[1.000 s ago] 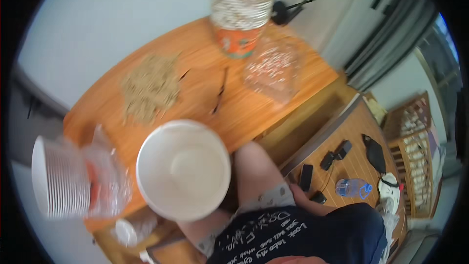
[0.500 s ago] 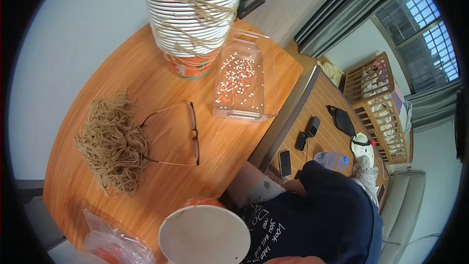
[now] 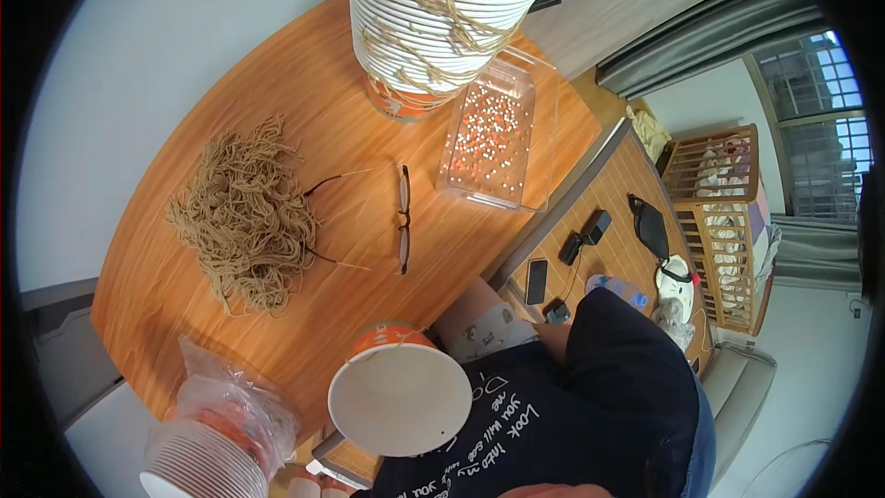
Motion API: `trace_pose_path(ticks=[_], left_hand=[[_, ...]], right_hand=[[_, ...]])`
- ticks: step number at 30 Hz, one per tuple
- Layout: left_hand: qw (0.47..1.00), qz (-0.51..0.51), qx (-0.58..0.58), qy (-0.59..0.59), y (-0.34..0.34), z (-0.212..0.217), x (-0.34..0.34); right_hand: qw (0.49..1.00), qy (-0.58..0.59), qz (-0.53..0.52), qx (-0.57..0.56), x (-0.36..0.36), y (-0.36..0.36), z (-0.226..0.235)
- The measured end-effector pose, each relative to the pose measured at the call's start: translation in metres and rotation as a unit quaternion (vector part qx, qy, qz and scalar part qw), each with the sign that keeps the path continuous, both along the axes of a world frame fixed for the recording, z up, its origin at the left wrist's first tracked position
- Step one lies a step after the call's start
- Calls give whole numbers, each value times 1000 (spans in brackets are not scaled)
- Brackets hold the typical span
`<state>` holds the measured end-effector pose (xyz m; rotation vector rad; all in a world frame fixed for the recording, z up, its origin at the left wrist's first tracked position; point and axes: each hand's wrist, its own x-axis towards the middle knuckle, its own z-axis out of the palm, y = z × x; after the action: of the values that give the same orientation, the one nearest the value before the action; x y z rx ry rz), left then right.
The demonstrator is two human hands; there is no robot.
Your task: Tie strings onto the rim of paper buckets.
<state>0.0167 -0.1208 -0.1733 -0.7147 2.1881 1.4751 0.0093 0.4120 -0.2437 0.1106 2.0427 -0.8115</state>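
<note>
Table (image 3: 341,83): wooden. Bucket stack (image 3: 433,37): upright on table, twine strands across its side. Twine pile (image 3: 249,217): loose, on table. Single paper bucket (image 3: 398,397): before the torso, tilted, mouth toward camera. Hands: 2, out of view; opening and grip cannot be determined.

The person wears a dark navy top (image 3: 636,397) in plain, matt cloth, softly creased around the body. White lettering (image 3: 502,424) in a loose, handwritten style runs across the front in at least 3 lines of uneven size. 1 short sleeve (image 3: 613,323), the same navy, hangs wide at the upper arm. Below are pale grey shorts (image 3: 493,334) with small, scattered darker printed figures, ending above 1 bare knee (image 3: 466,306).
</note>
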Motion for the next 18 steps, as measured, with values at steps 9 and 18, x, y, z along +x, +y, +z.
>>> trace_pose_path(ticks=[9,18], left_hand=[[988,-82,-118,55,-18,-17,-23],[956,-85,-256,116,-24,-81,40]], right_hand=[[993,58,80,-60,-105,-4,-66],[936,347,62,7,-223,-41,-75]])
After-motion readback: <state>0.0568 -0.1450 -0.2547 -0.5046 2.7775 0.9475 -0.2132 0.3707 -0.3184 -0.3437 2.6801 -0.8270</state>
